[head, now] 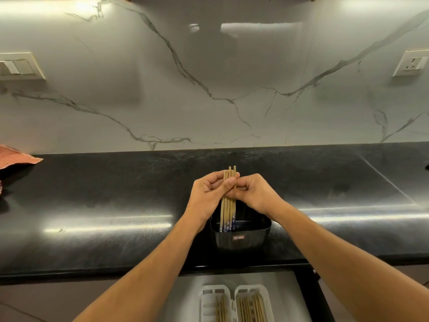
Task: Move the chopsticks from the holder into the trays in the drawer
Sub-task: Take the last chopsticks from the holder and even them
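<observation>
A bundle of several bamboo chopsticks [227,205] with blue-and-white patterned ends stands upright, its lower ends just above or inside a black holder [241,235] on the counter. My left hand [209,191] grips the bundle near its top. My right hand [253,191] pinches the same bundle from the right side. Below, in the open drawer, two white trays sit side by side: the left tray [214,303] and the right tray [254,303], each with several chopsticks lying in it.
The black stone counter [116,205] runs the full width, backed by a marble wall. A folded orange cloth [16,156] lies at the far left. Switch plates are on the wall at left [18,66] and right [413,62].
</observation>
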